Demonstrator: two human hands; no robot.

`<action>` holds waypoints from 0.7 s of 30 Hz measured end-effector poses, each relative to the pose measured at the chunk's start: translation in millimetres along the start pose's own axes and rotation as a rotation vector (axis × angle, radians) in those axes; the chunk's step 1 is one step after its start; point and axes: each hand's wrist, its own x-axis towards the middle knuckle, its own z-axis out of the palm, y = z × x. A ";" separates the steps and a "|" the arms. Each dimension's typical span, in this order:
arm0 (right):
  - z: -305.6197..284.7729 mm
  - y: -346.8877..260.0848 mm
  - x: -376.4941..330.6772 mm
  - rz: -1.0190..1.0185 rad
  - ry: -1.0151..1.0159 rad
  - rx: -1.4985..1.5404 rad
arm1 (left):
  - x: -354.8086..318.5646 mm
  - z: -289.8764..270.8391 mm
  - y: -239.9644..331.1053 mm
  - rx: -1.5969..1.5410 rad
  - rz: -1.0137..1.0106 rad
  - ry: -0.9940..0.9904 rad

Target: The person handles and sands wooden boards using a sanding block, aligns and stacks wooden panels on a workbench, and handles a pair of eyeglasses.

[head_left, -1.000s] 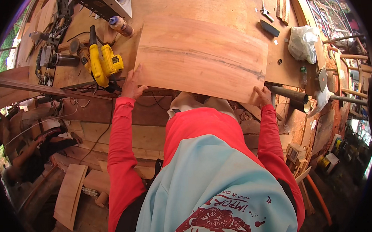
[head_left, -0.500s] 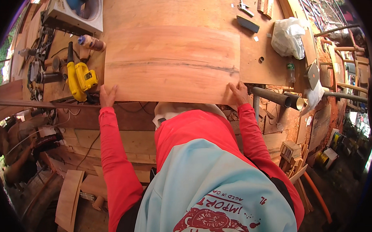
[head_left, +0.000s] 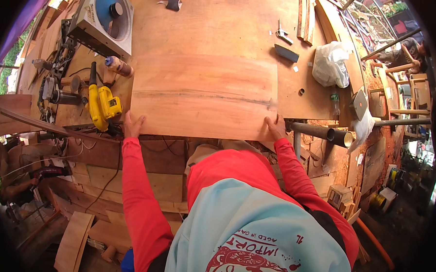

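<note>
From the head view, we look down at our two hands on a wide wooden board (head_left: 204,100) with a dark streak of grain across it. The board is over the worktable (head_left: 199,30), its near edge jutting past the table toward our body; whether it lies fully flat on the surface we cannot tell. Our left hand (head_left: 134,126) has hold of the near left corner, partly closed, with the thumb spread apart from the fingers. Our right hand (head_left: 277,128) has the near right corner, also partly closed, thumb on the top face and fingers along the side edge.

Just left of the board we have a yellow blower (head_left: 104,104), and above it a capped bottle (head_left: 119,66) lying tilted near a boxy appliance (head_left: 103,24) with a blue disc. To the right are a dark block (head_left: 286,53), a metal tool (head_left: 284,33), a small ring (head_left: 301,91) and a white plastic bag (head_left: 330,65). Beside our right hand, a metal pipe (head_left: 315,131) sticks out below the table's level.
</note>
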 end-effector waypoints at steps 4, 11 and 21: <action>3.2 -2.3 -30.9 -0.032 0.127 -0.205 | 0.2 0.1 20.1 0.448 -0.125 0.014; 1.0 -20.3 -4.6 0.040 0.280 -0.180 | 16.9 -6.5 18.0 0.411 -0.107 -0.069; -16.7 -40.5 64.4 0.060 0.331 -0.246 | 17.4 -4.4 22.2 0.056 -0.040 -0.026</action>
